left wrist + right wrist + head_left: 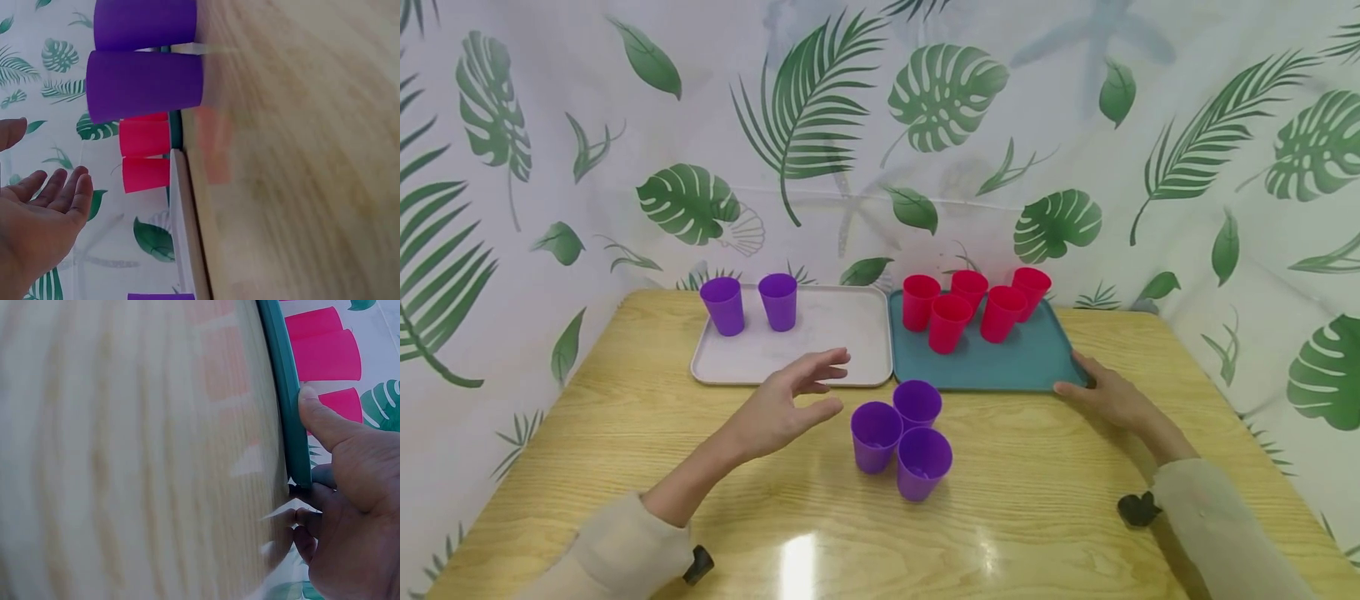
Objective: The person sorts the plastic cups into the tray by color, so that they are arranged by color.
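Note:
My left hand [778, 408] hovers with spread fingers and thumb, left of the purple cups on the table, holding nothing. Its palm and fingers [79, 194] show in the left wrist view, apart from any cup. Three purple cups stand bunched together: a left one [876, 442], a rear one [917, 400] and a front one [922, 471]. At the right, my right hand [1108, 396] grips the front right corner of the teal tray [985, 380]. In the right wrist view, the thumb [322, 415] lies at the rim and the other fingers bend around the corner.
Several red cups [950, 325] stand upright on the teal tray. Left of it, nearly edge to edge, lies a white tray [827, 333] bearing two purple cups, one left [723, 308] and one right [778, 304]. A leaf-patterned cloth [850, 125] hangs behind the wooden table [1037, 500].

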### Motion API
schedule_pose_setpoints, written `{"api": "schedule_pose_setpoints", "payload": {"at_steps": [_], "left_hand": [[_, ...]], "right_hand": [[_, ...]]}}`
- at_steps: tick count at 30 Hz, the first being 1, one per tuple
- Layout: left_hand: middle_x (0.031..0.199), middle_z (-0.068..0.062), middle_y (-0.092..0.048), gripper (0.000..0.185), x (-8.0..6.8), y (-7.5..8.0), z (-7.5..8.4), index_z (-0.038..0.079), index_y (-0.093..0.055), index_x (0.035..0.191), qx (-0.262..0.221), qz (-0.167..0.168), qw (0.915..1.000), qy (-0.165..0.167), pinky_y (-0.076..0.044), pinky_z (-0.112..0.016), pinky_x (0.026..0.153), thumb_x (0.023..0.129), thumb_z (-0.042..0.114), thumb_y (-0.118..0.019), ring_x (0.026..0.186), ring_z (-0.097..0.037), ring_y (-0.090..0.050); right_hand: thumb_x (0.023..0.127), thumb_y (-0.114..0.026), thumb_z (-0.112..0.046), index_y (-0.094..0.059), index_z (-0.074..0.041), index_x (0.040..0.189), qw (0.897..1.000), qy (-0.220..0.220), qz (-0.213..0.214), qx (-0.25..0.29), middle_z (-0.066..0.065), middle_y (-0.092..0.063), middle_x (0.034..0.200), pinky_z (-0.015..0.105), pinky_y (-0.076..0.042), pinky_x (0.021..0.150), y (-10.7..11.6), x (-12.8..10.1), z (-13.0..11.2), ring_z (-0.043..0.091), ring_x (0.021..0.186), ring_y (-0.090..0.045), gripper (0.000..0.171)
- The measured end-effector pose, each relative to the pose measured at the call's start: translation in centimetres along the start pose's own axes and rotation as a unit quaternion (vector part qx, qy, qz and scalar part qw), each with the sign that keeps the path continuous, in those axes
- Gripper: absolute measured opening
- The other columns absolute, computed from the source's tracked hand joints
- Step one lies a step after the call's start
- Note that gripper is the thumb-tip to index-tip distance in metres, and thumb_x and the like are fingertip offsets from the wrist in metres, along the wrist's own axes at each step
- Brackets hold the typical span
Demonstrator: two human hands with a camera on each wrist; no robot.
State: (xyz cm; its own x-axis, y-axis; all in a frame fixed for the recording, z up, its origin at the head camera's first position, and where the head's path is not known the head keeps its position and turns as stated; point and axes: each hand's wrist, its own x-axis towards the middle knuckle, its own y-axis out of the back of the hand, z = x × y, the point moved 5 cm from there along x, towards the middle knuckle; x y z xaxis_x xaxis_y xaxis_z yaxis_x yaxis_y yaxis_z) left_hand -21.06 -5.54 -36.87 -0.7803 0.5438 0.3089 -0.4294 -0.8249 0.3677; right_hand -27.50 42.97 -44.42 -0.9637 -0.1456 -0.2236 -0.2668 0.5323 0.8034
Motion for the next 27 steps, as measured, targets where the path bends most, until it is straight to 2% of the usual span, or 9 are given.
{"api": "schedule_pose_setpoints", "payload": {"at_steps": [3,9,15,27], "left_hand": [[0.148,-0.02,-0.054,0.06,-0.1,-0.9,-0.3,-0.005,-0.043,0.152,0.002,-0.007,0.9999,-0.007,-0.049,-0.047,0.108,0.098,0.001,-0.068,0.134,-0.038,-0.054],[0.148,-0.022,-0.053,0.061,-0.4,-2.3,-0.5,-0.006,-0.044,0.151,-0.006,-0.024,0.9997,0.001,-0.049,-0.047,0.109,0.097,0.005,-0.07,0.135,-0.037,-0.053],[0.148,-0.022,-0.053,0.062,-0.3,-3.2,-1.0,-0.007,-0.045,0.15,-0.012,-0.029,0.9995,0.007,-0.048,-0.05,0.109,0.096,0.008,-0.071,0.135,-0.037,-0.053],[0.152,-0.02,-0.05,0.072,-0.3,-4.8,-1.5,-0.002,-0.044,0.154,-0.008,-0.047,0.9983,0.035,-0.047,-0.046,0.111,0.092,0.014,-0.078,0.133,-0.032,-0.054]], "right_hand": [[0.103,-0.058,-0.052,-0.004,0.006,0.162,1.0,-0.002,0.0,0.0,0.042,-0.008,0.162,0.075,-0.015,0.116,0.0,0.0,-0.1,0.062,0.147,-0.009,0.099],[0.103,-0.058,-0.052,-0.005,0.007,0.161,1.0,0.0,0.001,-0.005,0.042,-0.009,0.161,0.075,-0.015,0.116,0.0,0.0,0.0,0.063,0.147,-0.01,0.099],[0.103,-0.059,-0.052,-0.005,0.007,0.161,1.0,0.006,0.002,-0.001,0.042,-0.009,0.161,0.075,-0.015,0.116,-0.1,0.0,0.0,0.062,0.147,-0.01,0.099],[0.102,-0.061,-0.049,-0.006,0.008,0.161,1.0,0.017,0.006,0.009,0.041,-0.01,0.162,0.074,-0.016,0.117,0.0,0.1,0.2,0.061,0.148,-0.01,0.099]]}}
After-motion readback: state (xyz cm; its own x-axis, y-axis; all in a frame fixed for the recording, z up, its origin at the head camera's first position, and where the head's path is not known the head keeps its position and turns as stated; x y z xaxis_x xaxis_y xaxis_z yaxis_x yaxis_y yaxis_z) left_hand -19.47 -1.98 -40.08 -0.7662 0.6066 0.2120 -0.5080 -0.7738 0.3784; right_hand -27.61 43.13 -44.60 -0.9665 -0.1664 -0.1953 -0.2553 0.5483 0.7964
